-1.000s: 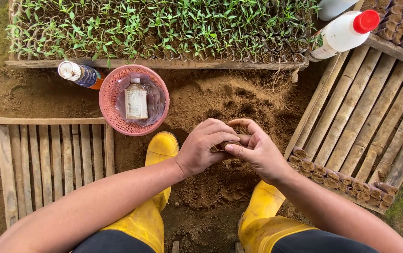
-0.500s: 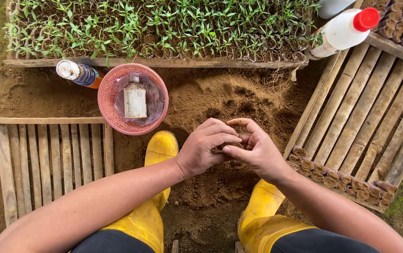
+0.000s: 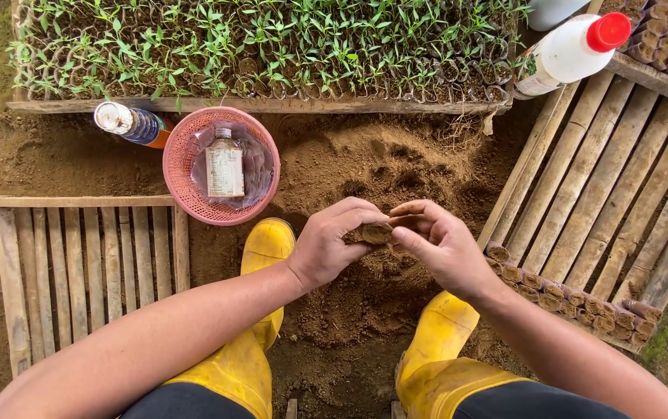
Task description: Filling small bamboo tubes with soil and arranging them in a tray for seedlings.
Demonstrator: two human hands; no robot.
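My left hand (image 3: 332,247) and my right hand (image 3: 441,242) meet above a heap of loose brown soil (image 3: 365,194). Between the fingertips of both hands sits a small round soil-filled cup (image 3: 376,232), gripped from the left and the right. My two yellow rubber boots (image 3: 260,326) (image 3: 438,349) stand on either side of the soil below my hands.
A pink mesh basket (image 3: 182,190) with a small bottle (image 3: 224,161) lies left of the soil, a capped bottle (image 3: 128,122) beside it. A seedling tray (image 3: 264,46) spans the top. Slatted wooden trays (image 3: 78,264) (image 3: 605,217) flank me; the right one holds a row of soil cups (image 3: 567,299). A white red-capped bottle (image 3: 574,50) lies top right.
The hands stay together over the soil; the fingers shift slightly around the small cup. Nothing else has moved.
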